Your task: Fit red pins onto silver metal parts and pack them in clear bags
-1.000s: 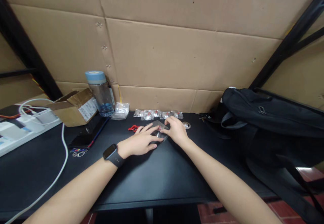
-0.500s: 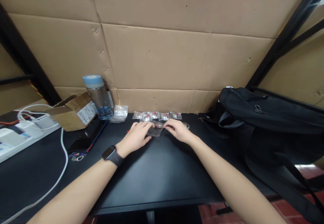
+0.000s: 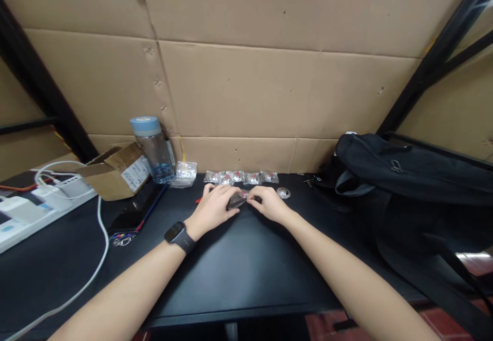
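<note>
Between my hands is a small clear plastic bag [image 3: 236,201] with something red and shiny in it. My left hand [image 3: 217,205], with a dark watch on the wrist, grips the bag's left side between thumb and fingers. On the other side, my right hand [image 3: 267,202] pinches the bag's right edge; its fingertips partly hide the contents. Just behind sits a row of several bagged round metallic pieces [image 3: 253,178] with red bits. A loose round metallic piece [image 3: 283,193] lies right of my right hand. Something small and red [image 3: 198,200] peeks out left of my left hand.
Flat clear bags [image 3: 185,174] lie beside a blue-lidded bottle [image 3: 154,148]. Farther left are an open cardboard box [image 3: 115,171], a phone [image 3: 134,210] and a white power strip [image 3: 46,207] with a cable. A black backpack [image 3: 408,187] fills the right side. Cardboard [image 3: 239,94] walls the back.
My right hand has shifted slightly left, closer to my left hand. The bag, held flatter before, is now tilted and bunched between my fingers. The whole view has shifted slightly.
</note>
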### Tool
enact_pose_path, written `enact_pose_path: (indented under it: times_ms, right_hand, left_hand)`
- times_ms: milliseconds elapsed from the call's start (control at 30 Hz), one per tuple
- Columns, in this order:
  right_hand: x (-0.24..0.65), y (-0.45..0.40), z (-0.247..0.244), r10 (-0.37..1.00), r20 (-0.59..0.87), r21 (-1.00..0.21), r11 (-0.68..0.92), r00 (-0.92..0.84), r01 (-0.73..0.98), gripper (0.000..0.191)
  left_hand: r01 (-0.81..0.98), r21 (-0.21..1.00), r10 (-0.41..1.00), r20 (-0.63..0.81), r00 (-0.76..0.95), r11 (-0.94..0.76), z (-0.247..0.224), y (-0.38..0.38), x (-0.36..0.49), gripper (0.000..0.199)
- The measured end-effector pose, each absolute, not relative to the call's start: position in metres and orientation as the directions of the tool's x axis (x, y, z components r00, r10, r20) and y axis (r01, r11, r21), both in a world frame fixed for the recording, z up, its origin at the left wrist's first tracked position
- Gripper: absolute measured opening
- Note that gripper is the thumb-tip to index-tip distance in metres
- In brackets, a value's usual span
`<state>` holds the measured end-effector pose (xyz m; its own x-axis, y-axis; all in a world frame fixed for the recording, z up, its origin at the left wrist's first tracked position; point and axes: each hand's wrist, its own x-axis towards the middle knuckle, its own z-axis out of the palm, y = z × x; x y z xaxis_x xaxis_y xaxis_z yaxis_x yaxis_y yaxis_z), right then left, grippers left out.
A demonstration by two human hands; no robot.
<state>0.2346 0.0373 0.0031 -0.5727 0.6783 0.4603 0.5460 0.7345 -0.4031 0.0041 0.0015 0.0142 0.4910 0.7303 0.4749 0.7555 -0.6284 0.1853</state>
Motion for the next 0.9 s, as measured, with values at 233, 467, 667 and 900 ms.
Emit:
enact_pose_path:
  times_ms: [233, 467, 667, 900]
  right_hand:
    - [0.255, 0.038, 0.015, 0.732, 0.308, -0.616, 0.64, -0.608, 0.459, 0.011]
    - [0.258, 0.042, 0.013, 0.82, 0.222, -0.792, 0.467, -0.528, 0.393, 0.025]
    - [0.258, 0.042, 0.016, 0.858, 0.148, -0.85, 0.365, -0.492, 0.381, 0.027]
    - [0.246, 0.038, 0.004, 0.858, 0.246, -0.769, 0.456, -0.451, 0.448, 0.044]
  left_hand:
    - [0.739, 0.285, 0.781, 0.373, 0.501, -0.61, 0.012, 0.002, 0.003, 0.016]
    - [0.759, 0.318, 0.814, 0.352, 0.461, -0.568, 0.013, -0.005, 0.014, 0.027]
    - [0.784, 0.373, 0.864, 0.307, 0.4, -0.495, 0.009, 0.0, 0.015, 0.028]
    - [0.826, 0.373, 0.896, 0.309, 0.319, -0.423, 0.008, -0.001, 0.017, 0.04]
